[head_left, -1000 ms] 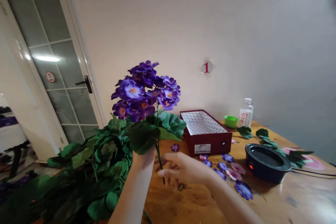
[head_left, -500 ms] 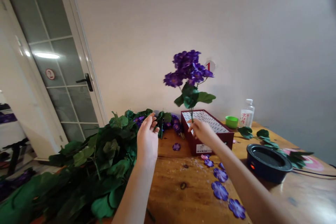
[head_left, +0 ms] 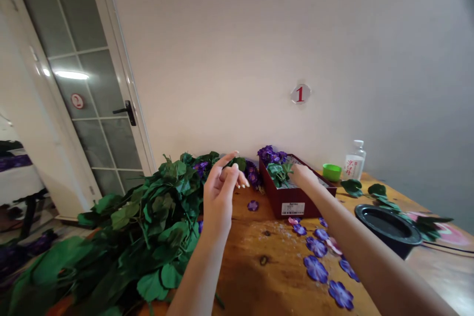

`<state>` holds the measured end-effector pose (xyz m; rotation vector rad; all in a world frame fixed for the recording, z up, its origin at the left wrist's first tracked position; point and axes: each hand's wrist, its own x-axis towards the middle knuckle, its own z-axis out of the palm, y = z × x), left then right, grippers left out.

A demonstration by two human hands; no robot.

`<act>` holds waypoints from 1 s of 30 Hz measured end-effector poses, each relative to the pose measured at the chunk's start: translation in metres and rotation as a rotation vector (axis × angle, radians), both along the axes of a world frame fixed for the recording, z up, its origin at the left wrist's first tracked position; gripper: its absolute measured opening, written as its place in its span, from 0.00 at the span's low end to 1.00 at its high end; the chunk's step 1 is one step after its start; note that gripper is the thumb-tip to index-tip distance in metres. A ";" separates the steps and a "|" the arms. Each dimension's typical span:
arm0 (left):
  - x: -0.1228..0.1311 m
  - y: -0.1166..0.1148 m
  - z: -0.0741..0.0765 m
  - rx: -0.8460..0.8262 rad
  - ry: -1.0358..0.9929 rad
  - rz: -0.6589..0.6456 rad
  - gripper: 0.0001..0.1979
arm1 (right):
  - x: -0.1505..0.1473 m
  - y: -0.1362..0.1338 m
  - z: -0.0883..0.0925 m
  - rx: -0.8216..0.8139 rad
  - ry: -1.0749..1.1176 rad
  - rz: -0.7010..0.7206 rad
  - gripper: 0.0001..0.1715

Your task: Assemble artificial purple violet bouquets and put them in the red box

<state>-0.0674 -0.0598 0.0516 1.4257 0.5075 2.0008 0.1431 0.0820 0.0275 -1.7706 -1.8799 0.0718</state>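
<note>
A bunch of purple artificial flowers (head_left: 272, 154) with green leaves lies tilted inside the dark red box (head_left: 274, 195), its blooms at the far left corner. At the stem end, my right hand (head_left: 301, 177) reaches over the box and is closed on the flower; the fingertips are partly hidden. My left hand (head_left: 221, 190) is raised over the table with its fingers apart and nothing in them. Beside it on the left spreads a large heap of green artificial leaves (head_left: 163, 217).
Loose purple petals (head_left: 316, 269) lie in front of the box. To the right stand a round black pot (head_left: 388, 224), a green bowl (head_left: 332, 172) and a clear bottle (head_left: 355, 160). Leaf sprigs (head_left: 351, 187) lie near them, and a wall rises behind the table.
My right hand has lowered the upright purple flower into the box, where it now lies tilted. My left hand has turned slightly, fingers pointing right. The view has shifted a little.
</note>
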 end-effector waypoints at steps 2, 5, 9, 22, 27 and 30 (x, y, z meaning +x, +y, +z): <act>0.004 -0.010 0.001 0.024 0.148 0.067 0.15 | -0.004 -0.024 0.014 0.094 0.082 0.030 0.15; 0.009 -0.026 0.002 0.078 0.317 0.110 0.19 | -0.013 -0.080 0.029 0.207 0.203 0.170 0.20; 0.012 -0.042 -0.002 0.240 0.455 0.096 0.23 | -0.027 -0.154 0.039 0.502 0.523 0.540 0.14; 0.013 -0.054 -0.004 0.298 0.545 0.084 0.24 | -0.049 -0.186 0.035 0.747 0.572 0.615 0.05; 0.017 -0.050 -0.005 0.289 0.703 0.131 0.24 | -0.046 -0.170 0.030 0.551 0.847 0.509 0.12; 0.018 -0.049 -0.005 0.294 0.671 0.145 0.21 | -0.040 -0.157 0.030 0.382 1.173 0.594 0.16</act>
